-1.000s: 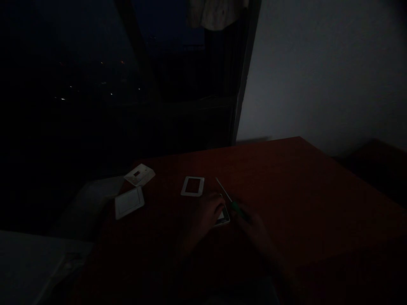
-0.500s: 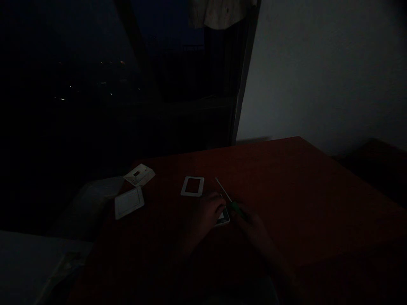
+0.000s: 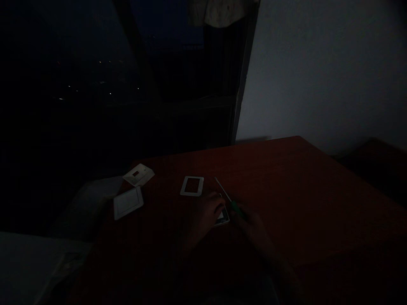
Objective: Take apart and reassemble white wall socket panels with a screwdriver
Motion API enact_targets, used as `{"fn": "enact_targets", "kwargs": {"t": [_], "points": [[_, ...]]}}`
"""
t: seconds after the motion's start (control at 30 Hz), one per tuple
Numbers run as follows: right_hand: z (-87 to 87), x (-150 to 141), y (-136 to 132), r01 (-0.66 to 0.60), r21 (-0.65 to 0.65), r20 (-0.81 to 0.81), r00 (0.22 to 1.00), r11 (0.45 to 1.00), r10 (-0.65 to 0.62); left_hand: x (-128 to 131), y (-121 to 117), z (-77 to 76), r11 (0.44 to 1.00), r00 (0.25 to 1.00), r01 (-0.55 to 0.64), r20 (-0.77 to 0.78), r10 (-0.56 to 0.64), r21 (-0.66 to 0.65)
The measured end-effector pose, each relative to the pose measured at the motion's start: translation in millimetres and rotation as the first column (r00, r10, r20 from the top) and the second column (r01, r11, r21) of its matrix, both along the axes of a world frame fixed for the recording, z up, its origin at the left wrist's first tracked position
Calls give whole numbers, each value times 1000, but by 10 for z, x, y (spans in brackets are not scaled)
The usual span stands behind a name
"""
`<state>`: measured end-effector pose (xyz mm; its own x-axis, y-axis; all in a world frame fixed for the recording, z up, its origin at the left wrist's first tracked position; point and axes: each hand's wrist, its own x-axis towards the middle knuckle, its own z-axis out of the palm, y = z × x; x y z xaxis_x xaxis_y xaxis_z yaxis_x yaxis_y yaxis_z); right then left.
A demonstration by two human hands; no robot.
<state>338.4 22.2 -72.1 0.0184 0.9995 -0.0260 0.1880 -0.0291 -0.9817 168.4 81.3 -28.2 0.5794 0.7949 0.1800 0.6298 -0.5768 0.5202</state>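
A dark window takes up most of my left side, scattered points of light showing through it. Below it spreads my reddish-brown tabletop, bare and dim on the right, its near part sunk in shadow. A plain pale wall rises behind the table's far right corner, and a pale, stained cloth hangs at the top of the window. My right hand is closed around a green handle; my left hand lies bent over a white-rimmed device on the table between my hands, and I cannot tell whether its fingers grip it. Near the left edge sits a flat white panel, just beside a white plate with a small rectangular cut-out. A rectangular white frame lies beyond my left hand. The green handle belongs to a screwdriver, its thin shaft pointing away from me.
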Motion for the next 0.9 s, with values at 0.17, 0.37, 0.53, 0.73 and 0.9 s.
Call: {"fn": "enact_targets", "kwargs": {"t": [0.17, 0.37, 0.53, 0.73, 0.9], "points": [[33, -1, -4, 6, 8, 10, 1000, 1000, -6, -7, -8, 51, 999, 1000, -11, 9, 11, -50], [66, -2, -7, 5, -6, 7, 1000, 1000, -5, -12, -11, 64, 998, 1000, -6, 28, 8, -67], [81, 3, -7, 4, 11, 8, 1000, 1000, -4, -4, -10, 36, 997, 999, -2, 40, 5, -71], [82, -5, -18, -24, -6, -36, 999, 1000, 24, 2, -1, 14, 999, 1000, 0, 17, 1, -54], [53, 2, -16, 19, -42, -6, 1000, 999, -19, -57, -32, 59, 998, 997, -60, 56, 61, -32]]}}
